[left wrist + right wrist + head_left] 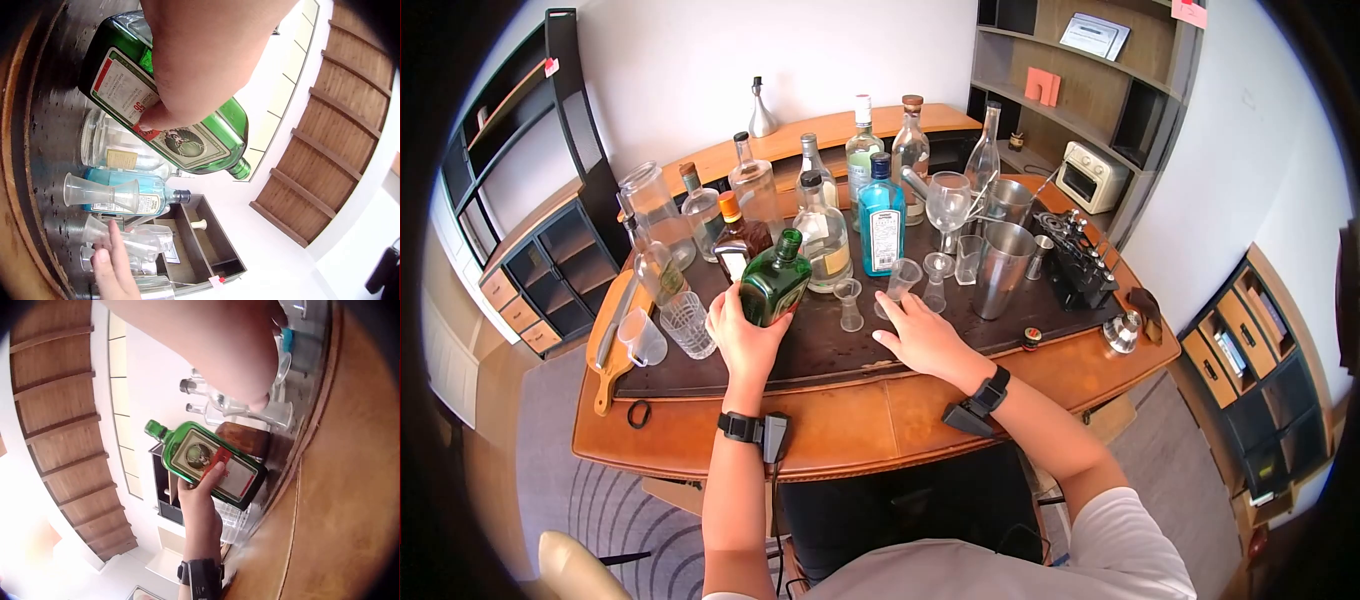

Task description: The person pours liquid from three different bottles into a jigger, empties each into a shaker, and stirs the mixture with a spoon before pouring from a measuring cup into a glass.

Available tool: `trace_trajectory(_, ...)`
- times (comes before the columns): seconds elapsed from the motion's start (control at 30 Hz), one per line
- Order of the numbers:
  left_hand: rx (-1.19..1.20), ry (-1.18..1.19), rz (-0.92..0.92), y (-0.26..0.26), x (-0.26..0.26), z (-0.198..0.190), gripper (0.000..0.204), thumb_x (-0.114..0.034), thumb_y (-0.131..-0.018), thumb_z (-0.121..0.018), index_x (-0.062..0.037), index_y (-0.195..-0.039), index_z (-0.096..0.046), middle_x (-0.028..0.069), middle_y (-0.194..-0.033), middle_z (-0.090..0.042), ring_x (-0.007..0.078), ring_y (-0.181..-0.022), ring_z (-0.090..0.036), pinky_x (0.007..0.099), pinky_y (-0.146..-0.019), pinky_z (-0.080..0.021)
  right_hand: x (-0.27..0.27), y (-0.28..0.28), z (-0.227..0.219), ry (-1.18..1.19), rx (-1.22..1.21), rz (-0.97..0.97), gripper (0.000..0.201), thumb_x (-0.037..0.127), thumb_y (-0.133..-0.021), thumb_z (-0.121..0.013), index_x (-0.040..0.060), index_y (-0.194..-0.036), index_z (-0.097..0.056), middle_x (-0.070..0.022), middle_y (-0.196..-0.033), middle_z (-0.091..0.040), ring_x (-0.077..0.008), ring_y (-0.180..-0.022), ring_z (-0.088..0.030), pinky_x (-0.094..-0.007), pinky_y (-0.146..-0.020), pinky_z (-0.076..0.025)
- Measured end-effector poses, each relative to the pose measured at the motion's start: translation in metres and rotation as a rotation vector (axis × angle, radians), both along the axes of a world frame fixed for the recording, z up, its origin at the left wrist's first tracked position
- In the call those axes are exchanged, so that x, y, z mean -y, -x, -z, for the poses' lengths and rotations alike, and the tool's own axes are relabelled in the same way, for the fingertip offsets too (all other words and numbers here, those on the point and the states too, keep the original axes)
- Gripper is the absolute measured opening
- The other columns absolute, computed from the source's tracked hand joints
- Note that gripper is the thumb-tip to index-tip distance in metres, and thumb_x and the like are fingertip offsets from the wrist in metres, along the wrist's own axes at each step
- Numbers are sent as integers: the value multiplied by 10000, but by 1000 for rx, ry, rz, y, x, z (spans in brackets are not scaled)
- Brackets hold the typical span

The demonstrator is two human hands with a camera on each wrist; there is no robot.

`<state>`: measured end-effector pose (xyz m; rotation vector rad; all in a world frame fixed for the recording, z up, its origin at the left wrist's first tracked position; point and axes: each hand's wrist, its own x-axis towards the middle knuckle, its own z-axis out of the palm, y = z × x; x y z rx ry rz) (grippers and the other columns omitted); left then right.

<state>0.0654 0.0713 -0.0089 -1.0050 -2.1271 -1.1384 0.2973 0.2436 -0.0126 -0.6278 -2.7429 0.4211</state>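
Observation:
My left hand (pixel 745 335) grips a green square-shouldered glass bottle (pixel 778 280) round its body. The bottle leans, its neck pointing up and away, and its label (pixel 212 465) faces the right wrist camera. My right hand (pixel 935 345) reaches low over the dark desk top, fingers fairly straight, fingertips right at an hourglass-shaped clear measuring glass (pixel 903 277). In the left wrist view, the index finger and thumb overlap that glass (pixel 140 244). A similar hourglass glass (pixel 850 308) stands between the hands. Behind them stand a blue bottle (pixel 883 225) and a clear bottle (pixel 820 240).
To the right stand a steel shaker tin (pixel 1003 272), a wine glass (pixel 948 208) and a black rack (pixel 1080 270) of tools. A plastic jug (pixel 642 338), a cut-glass tumbler (pixel 688 328) and a wooden board (pixel 605 365) with a knife lie left. Several bottles line the back.

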Motion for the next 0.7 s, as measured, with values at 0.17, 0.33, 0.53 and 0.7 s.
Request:
trace_trajectory(0.17, 21, 5, 10, 0, 0, -1, 835, -190, -604, -957, -69, -1332, -567, 174, -1287, -592, 380, -1258, -517, 498, -1095, -391, -7, 7, 17, -84, 70, 20, 683, 449, -1036, -584, 69, -1570, -391, -348, -1552, -376, -479, -1438, -414, -513, -1134, -444)
trace_trajectory(0.33, 1, -3, 16, 0, 0, 0, 837, -194, -604, -959, -61, -1331, -566, 173, -1288, -591, 378, -1252, -521, 494, -1090, -398, 3, -3, 9, -76, 43, -2, 659, 408, -1020, -618, 95, -1562, -412, -365, -1530, -393, -489, -1420, -429, -516, -1126, -445)
trace_trajectory(0.53, 77, -17, 27, -2, -2, 0, 836, -222, -625, -954, -24, -1337, -564, 178, -1234, -643, 373, -1241, -543, 500, -1082, -396, 20, -82, -28, -90, -162, 65, 512, 263, -883, -770, 68, -1330, -614, -200, -1225, -635, -413, -1175, -605, -483, -980, -523)
trace_trajectory(0.7, 111, -49, 85, -7, -3, 0, 827, -183, -603, -955, 9, -1302, -556, 207, -1143, -687, 392, -1081, -655, 463, -969, -510, -24, -147, -26, -338, -12, 524, 425, 243, -790, -846, 62, -1140, -686, -150, -1063, -671, -376, -1021, -656, -477, -883, -553)
